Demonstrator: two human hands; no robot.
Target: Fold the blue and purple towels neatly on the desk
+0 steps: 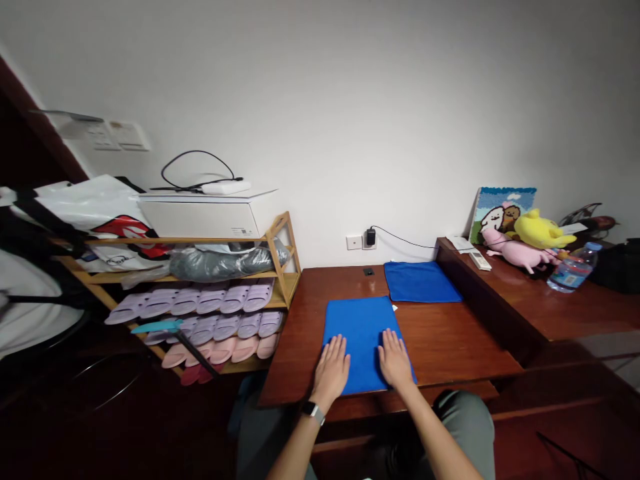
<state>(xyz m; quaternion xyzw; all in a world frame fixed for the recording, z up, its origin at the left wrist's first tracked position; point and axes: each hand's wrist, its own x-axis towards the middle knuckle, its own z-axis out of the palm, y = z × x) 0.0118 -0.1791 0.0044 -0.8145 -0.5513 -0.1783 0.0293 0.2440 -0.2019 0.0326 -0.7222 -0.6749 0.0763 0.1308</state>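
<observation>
A blue cloth (364,340) lies flat on the brown wooden desk (310,307), close to its front edge, with a small white tag at its right side. My left hand (333,370) rests palm down on the cloth's left edge, fingers stretched forward. On the right part of the same cloth, my right hand (395,359) lies flat, palm down, fingers extended. Neither hand holds anything. Farther back on the desk is a second blue cloth (423,281), spread flat and apart from both hands.
Left of the desk stands a wooden shoe rack (281,287) with several slippers and a white box (205,217) on top. A raised brown ledge (520,307) borders the right, bearing plush toys (543,230), a remote (480,260) and a water bottle (575,268). A charger (371,237) sits in the wall socket.
</observation>
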